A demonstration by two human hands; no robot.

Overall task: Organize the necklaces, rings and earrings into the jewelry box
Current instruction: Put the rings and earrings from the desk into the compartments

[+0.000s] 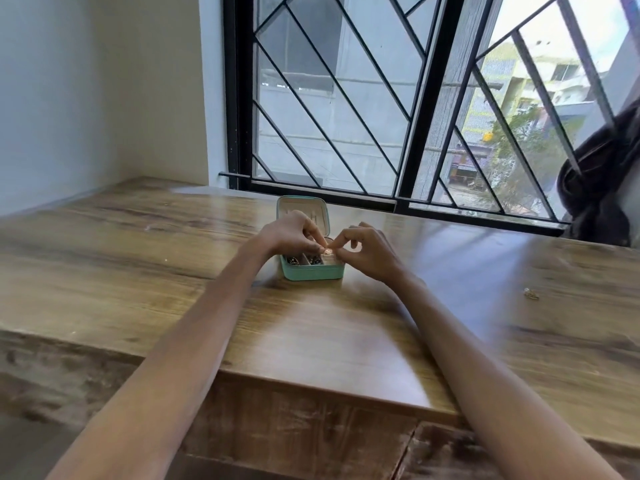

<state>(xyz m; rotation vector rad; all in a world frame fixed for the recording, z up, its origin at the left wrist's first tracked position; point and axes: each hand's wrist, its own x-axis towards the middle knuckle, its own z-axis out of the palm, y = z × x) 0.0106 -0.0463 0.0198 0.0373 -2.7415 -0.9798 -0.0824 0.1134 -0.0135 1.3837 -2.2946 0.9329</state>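
Note:
A small mint-green jewelry box stands open on the wooden table, its lid upright at the back. Dark jewelry pieces lie in its front compartments. Over the box, my left hand and my right hand meet and both pinch one small shiny piece of jewelry between fingertips, just above the box's right side. What kind of piece it is cannot be told. Another small gold piece lies loose on the table far to the right.
The wooden table runs wide, its front edge close to me. A barred window stands right behind the box. A dark bag or cloth hangs at the far right by the window.

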